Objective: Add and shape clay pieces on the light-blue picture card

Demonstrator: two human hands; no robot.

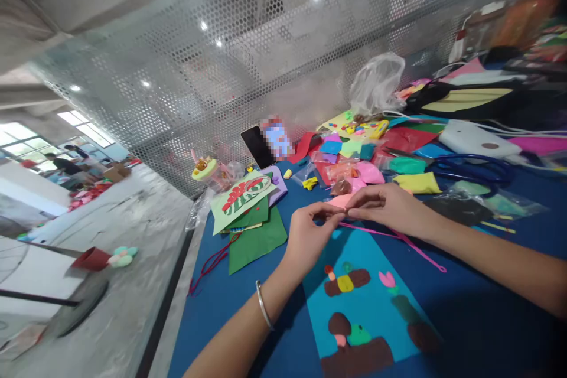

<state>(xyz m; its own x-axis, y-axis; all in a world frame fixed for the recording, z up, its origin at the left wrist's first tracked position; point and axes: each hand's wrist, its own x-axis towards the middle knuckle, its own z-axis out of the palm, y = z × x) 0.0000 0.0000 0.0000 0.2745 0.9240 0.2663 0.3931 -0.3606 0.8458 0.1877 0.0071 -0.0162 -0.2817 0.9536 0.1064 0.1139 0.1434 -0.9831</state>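
My left hand [312, 230], with a silver bangle on the wrist, and my right hand [383, 207] meet fingertip to fingertip. Both are closed in a pinch; whatever lies between the fingers is too small to make out. Just behind the fingertips is some light pink clay [340, 199]. Under and in front of the hands lies a blue sheet [374, 322] bearing flat clay shapes: brown blocks [358, 357], a brown-capped mushroom [339, 325], a green lump [358, 335] and a pink tulip [387, 279]. A thin pink stick tool [420, 253] passes beneath my right hand.
Green paper [261, 242], a watermelon picture [243, 194] and red cord [212, 261] lie to the left. Farther back are a phone [258, 146], a yellow clay packet [417, 183], a white device [476, 140] and a clear plastic bag [376, 82]. A perforated metal screen [248, 59] stands behind.
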